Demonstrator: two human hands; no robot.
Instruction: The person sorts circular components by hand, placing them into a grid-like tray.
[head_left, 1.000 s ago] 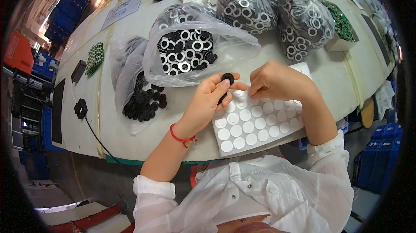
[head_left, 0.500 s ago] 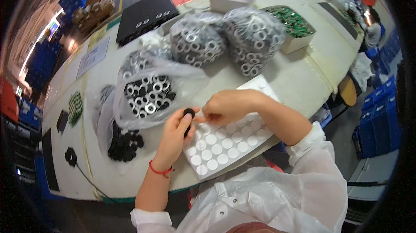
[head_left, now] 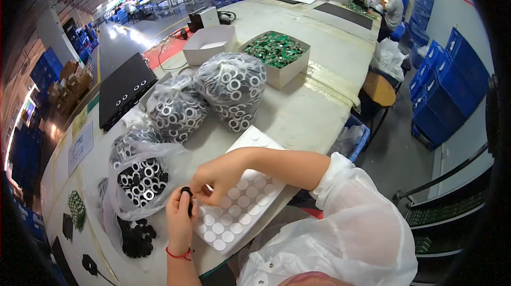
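Observation:
My left hand [head_left: 180, 219] is closed round a small black round part [head_left: 186, 191], held upright between thumb and fingers. My right hand [head_left: 222, 175] reaches across from the right, its fingers pinched together right beside that part. Whatever lies between those fingertips is too small to make out. Beneath and beside both hands lies a white sheet [head_left: 224, 253] bearing rows of round white discs [head_left: 219, 228]. An opened clear plastic bag [head_left: 175, 153] of black and white rings [head_left: 142, 179] lies left of my hands. Black round parts [head_left: 137, 239] are heaped in front of it.
Two filled clear bags of rings [head_left: 178, 110] [head_left: 231, 86] stand beyond my hands. Behind them are a box of green circuit boards [head_left: 277, 51], a white bin [head_left: 210, 41] and a black case [head_left: 125, 89]. Blue crates [head_left: 452, 89] stand at right; another person [head_left: 393, 9] sits far off.
The view has swung up and to the right, so the table appears farther left and lower. My hands stay close together at the black part, which remains in my left hand.

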